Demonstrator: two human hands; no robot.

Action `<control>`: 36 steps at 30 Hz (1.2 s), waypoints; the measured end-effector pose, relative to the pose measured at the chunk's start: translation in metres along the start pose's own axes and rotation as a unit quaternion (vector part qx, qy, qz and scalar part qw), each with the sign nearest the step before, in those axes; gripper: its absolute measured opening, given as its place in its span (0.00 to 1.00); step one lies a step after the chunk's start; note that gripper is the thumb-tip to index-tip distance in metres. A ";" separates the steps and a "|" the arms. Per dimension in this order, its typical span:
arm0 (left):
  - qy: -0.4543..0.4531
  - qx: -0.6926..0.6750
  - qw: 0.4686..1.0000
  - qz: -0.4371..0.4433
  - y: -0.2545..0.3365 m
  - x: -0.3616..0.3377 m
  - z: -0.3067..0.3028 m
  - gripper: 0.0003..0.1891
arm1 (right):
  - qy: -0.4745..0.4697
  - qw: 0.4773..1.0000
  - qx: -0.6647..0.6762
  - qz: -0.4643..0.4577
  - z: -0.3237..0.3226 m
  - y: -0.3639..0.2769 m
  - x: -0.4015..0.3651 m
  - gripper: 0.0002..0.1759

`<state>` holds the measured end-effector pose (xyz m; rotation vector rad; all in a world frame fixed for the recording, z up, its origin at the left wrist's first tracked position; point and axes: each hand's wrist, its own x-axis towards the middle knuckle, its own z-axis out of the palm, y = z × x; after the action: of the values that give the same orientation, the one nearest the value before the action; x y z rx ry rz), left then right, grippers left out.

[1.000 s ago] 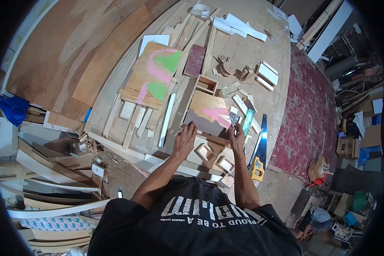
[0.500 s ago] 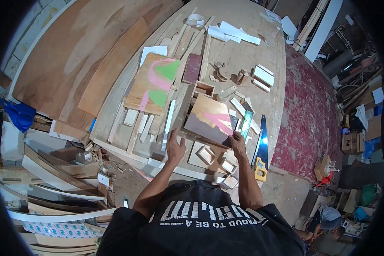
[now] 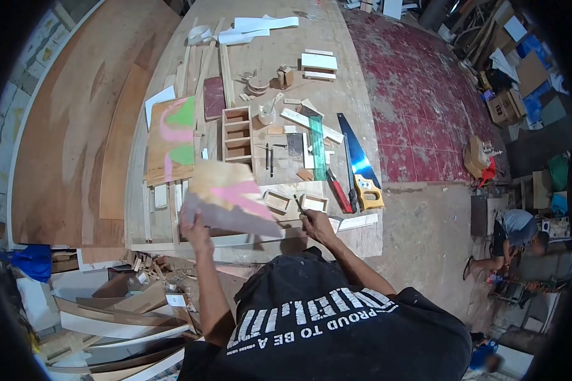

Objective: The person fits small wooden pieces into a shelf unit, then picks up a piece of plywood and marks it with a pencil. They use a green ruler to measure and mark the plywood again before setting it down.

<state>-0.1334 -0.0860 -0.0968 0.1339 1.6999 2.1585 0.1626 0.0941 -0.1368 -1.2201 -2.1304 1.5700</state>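
Note:
My left hand (image 3: pixel 197 233) grips the lower left edge of a painted board (image 3: pixel 229 197), which has pink, grey and bare wood areas and is blurred by motion. In my right hand (image 3: pixel 318 225) is a thin dark pencil-like tool (image 3: pixel 299 204), pointing up and left. Two small wooden frames (image 3: pixel 277 201) lie just beyond that hand. A red-handled knife (image 3: pixel 341 192) and a handsaw (image 3: pixel 360 166) with a yellow handle rest to the right, beside a green ruler (image 3: pixel 317 147). Behind the painted board stands an open wooden box (image 3: pixel 237 134) with compartments.
Another painted board (image 3: pixel 171 136) lies on the left of the worktable (image 3: pixel 299 38). White paper strips (image 3: pixel 260 26) and a small white-topped piece (image 3: pixel 319 64) are farther back. Scrap wood fills the floor at lower left. A co-worker (image 3: pixel 516 230) bends down at the right.
The painted board has moved left, off the compartment box, and is now in my left hand. My right hand has let go of it and holds the thin tool. The view has turned right.

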 end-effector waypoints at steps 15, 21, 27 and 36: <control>0.132 0.012 0.991 0.005 0.060 -0.099 -0.072 0.20 | 0.207 0.933 -0.293 0.029 -0.054 0.014 0.181 0.29; 0.137 0.095 0.985 0.031 0.055 -0.104 -0.062 0.19 | 0.184 0.896 -0.393 0.094 -0.050 0.038 0.204 0.41; 0.055 0.214 0.973 0.063 0.073 -0.077 0.005 0.17 | 0.264 0.952 -0.149 -0.053 -0.071 0.030 0.187 0.32; -0.126 0.090 0.988 -0.015 0.041 -0.029 0.074 0.15 | 0.166 0.949 -0.030 -0.268 -0.088 -0.099 0.050 0.27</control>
<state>-0.0936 -0.0362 -0.0337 0.4084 1.7315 1.8732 0.1370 0.1824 -0.0291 -0.7542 -2.0565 0.9963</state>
